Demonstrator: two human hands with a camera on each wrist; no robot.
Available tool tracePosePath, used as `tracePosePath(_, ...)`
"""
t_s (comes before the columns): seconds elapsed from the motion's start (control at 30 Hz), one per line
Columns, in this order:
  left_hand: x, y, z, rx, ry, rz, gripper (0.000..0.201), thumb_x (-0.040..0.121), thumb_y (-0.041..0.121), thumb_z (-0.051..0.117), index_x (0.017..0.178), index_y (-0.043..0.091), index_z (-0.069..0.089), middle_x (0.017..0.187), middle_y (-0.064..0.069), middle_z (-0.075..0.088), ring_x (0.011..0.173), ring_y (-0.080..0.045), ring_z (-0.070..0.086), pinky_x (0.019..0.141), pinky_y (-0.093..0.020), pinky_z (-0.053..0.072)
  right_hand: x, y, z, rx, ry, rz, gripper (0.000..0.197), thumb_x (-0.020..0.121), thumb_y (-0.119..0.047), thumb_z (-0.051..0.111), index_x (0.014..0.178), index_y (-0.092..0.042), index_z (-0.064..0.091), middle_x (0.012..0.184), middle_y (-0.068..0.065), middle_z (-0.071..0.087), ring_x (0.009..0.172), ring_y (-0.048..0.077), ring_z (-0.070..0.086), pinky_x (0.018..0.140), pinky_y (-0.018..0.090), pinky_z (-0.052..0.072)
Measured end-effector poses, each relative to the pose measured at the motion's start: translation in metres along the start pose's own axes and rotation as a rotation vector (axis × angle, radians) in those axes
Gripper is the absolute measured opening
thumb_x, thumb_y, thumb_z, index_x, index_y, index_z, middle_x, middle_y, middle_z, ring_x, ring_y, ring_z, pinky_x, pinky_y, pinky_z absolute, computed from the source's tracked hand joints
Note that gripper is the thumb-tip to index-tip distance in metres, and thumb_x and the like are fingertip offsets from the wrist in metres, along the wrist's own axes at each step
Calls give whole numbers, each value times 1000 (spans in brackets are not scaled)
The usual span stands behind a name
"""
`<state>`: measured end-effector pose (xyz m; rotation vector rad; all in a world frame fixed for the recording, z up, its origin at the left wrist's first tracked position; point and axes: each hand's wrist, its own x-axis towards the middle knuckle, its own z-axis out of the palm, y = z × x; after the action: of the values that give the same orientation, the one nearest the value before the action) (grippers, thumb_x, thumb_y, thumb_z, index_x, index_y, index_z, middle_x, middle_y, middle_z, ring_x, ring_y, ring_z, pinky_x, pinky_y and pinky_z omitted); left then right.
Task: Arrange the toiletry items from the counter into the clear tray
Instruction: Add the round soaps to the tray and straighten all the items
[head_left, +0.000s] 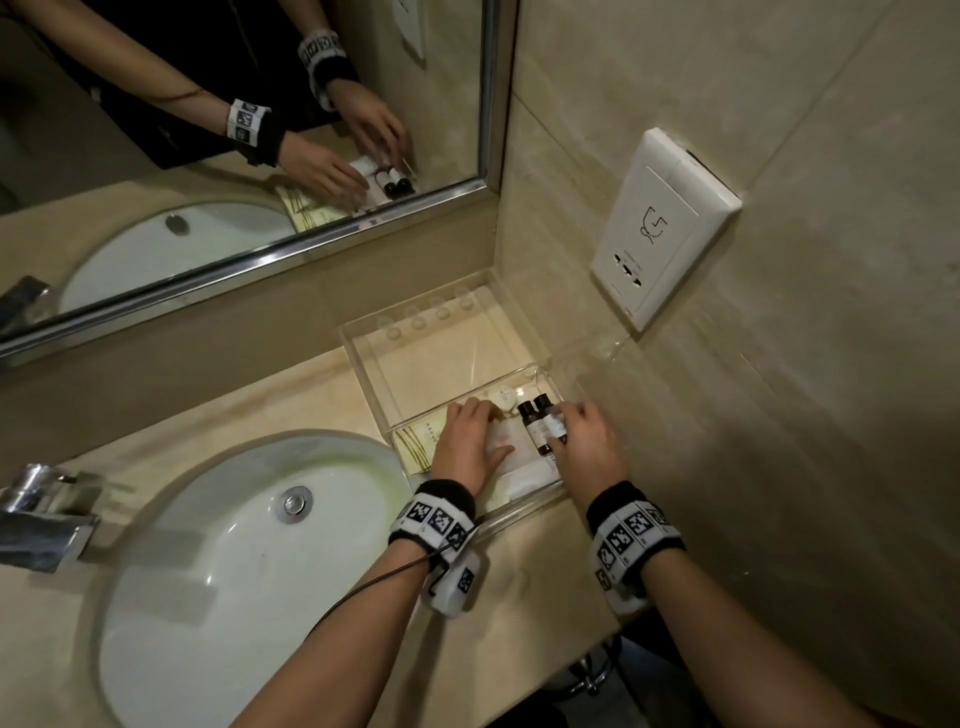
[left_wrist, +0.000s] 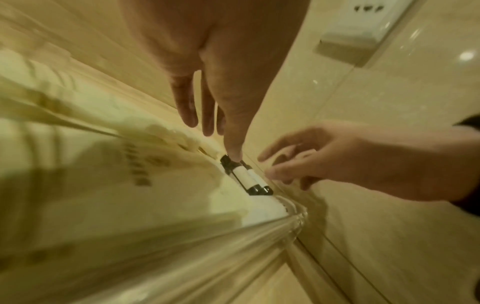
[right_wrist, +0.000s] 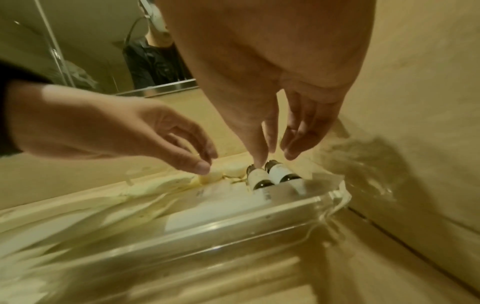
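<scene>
Two bottles (head_left: 540, 423) lie side by side in the tray (head_left: 524, 506), right end; their white labels are too blurred to read. The left hand (head_left: 470, 447) covers a packet (head_left: 511, 449), fingers straight, thumb near the caps. The right hand (head_left: 589, 439) hides the outer bottle's side, fingers loosely spread, gripping nothing.
</scene>
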<state>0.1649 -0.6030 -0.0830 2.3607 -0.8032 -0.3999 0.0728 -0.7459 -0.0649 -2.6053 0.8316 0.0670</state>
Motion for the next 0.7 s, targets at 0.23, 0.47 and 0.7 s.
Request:
tracePosePath(0.23,-42,-14,-3,57,-132,-7,48,68,49,76,104,26,56,111,8,53,101,-13,43,86,-30,44,-15,7,9,8,-69,49,36,86,-23,71,118,-12,58,123,6,50,115,22,53,101,33,47)
tracePosePath(0.47,-57,-24,-13,-13,-152,16,60,63,48,78,115,27,55,120,9,49,105,-11,38,85,-25,37,-12,12,12,35,-68,51,29,87,-20,69,113,-13,59,120,5,49,110,21,54,98,37,51)
tracePosePath(0.7,-52,-32,-18,106,-223,16,62,68,33,80,125,26,57,127,7,53,113,-17,40,93,-31,43,-12,14,11,17,-44,26,27,88,-22,68,112,-14,59,119,4,50,110,20,54,97,36,51)
